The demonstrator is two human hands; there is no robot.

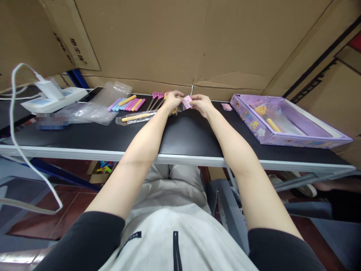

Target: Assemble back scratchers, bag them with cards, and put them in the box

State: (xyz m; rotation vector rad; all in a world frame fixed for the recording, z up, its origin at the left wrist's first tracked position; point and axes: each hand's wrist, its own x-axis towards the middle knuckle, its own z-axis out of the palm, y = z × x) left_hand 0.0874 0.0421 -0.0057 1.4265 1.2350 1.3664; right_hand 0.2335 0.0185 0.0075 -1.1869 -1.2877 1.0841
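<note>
Both my hands meet at the far middle of the black table [186,135]. My left hand [172,100] and my right hand [201,104] pinch a small pink card [187,101] between their fingertips. Just under my left hand lies a clear plastic bag [141,117] with a yellow-handled toy in it. Left of that, several pastel-coloured sticks [127,103] lie in a row, and pink fork-shaped toy heads [157,96] lie beside them.
A purple toy box [282,122] lies open at the right with a yellow hand-shaped toy inside. A second small pink card [226,107] lies near it. Clear bags [101,103], a white power strip [53,98] and a white cable [17,124] are at the left. Cardboard walls stand behind.
</note>
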